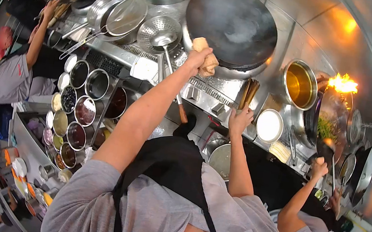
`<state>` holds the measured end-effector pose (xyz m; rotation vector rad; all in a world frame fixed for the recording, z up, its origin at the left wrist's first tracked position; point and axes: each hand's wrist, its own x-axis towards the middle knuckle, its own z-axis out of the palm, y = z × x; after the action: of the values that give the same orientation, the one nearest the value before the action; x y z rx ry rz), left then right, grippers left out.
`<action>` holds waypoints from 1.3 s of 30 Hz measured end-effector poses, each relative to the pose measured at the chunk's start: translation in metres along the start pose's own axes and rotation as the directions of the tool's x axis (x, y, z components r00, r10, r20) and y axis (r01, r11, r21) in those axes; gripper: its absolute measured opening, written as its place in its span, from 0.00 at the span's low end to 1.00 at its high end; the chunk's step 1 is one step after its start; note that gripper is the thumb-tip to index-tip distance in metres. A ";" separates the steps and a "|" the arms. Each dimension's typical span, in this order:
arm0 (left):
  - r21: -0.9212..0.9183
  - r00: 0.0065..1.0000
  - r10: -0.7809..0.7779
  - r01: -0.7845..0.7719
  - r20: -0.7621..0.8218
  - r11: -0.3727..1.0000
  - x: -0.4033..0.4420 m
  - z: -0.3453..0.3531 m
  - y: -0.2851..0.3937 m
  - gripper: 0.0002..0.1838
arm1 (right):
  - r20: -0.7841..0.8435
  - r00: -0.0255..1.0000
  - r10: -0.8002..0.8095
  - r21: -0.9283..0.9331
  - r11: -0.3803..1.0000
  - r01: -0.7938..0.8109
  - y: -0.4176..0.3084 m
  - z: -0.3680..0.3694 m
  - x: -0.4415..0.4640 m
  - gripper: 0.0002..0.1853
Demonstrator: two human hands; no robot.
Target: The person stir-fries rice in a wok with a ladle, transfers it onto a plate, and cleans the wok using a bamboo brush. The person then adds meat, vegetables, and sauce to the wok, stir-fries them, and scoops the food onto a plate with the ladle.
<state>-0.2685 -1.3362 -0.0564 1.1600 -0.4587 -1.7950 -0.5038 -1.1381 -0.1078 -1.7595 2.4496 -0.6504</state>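
Note:
My left hand (197, 60) is closed on a folded beige cloth (209, 64) at the near left rim of a large dark wok (233, 23). Light steam or smoke shows inside the wok. My right hand (241, 120) grips a bundle of thin brown sticks (249, 93), which stands upright near the stove's front edge, below and right of the wok. A perforated strainer (159, 33) and a ladle (164, 40) lie left of my left hand, their handles pointing toward me.
Right of the wok stands a pot of amber liquid (299, 84), with a white container (270, 125) nearer me. Flames (343, 83) rise at a co-worker's station. Another co-worker works at the left. Ingredient tubs (76, 135) and wire strainers (126, 16) are on the left.

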 end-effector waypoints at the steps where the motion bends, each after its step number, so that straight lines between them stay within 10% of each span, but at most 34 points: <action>1: 0.147 0.996 -0.072 0.063 0.055 0.987 -0.018 -0.011 0.013 0.30 | -0.016 0.998 -0.054 0.148 0.987 0.056 -0.008 0.003 0.005 0.33; 5: 0.176 0.963 0.156 -0.196 0.219 0.964 -0.095 -0.058 -0.016 0.29 | 0.262 0.951 -0.167 0.781 0.616 -0.107 -0.125 -0.028 0.007 0.38; 10: -0.515 0.924 0.168 0.035 0.342 0.856 -0.217 -0.147 -0.003 0.31 | 0.252 0.770 -0.586 0.739 0.631 0.238 -0.222 -0.023 -0.038 0.23; 13: -0.407 0.963 0.234 -0.162 0.136 0.899 -0.273 -0.224 -0.011 0.25 | 0.459 0.675 -0.578 0.873 0.436 -0.220 -0.280 -0.071 -0.084 0.18; 19: -0.268 0.931 0.365 -0.352 -0.002 0.897 -0.381 -0.266 -0.034 0.27 | 0.394 0.743 -0.542 0.918 0.269 -0.291 -0.303 -0.081 -0.195 0.12; 22: -0.176 0.946 0.307 -0.286 0.102 0.942 -0.404 -0.233 -0.070 0.27 | 0.499 0.467 -0.730 0.800 0.181 -0.572 -0.284 -0.108 -0.229 0.21; 24: -0.230 0.990 0.135 -0.125 0.029 0.965 -0.413 -0.202 -0.055 0.26 | 0.478 0.594 -0.647 0.825 0.099 -0.556 -0.269 -0.113 -0.243 0.24; 27: -0.090 0.953 0.281 -0.291 -0.112 0.953 -0.395 -0.190 -0.060 0.23 | 0.376 0.797 -0.473 0.925 0.149 -0.348 -0.255 -0.111 -0.244 0.22; 39: 0.080 0.916 0.376 -0.368 -0.137 0.926 -0.401 -0.102 0.031 0.24 | 0.189 0.899 -0.395 0.945 0.322 -0.057 -0.263 -0.047 -0.141 0.14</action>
<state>-0.1123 -0.9962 0.1228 1.1464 -0.5975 -1.3633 -0.2332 -1.0638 0.0035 -1.3652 1.0692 -1.2448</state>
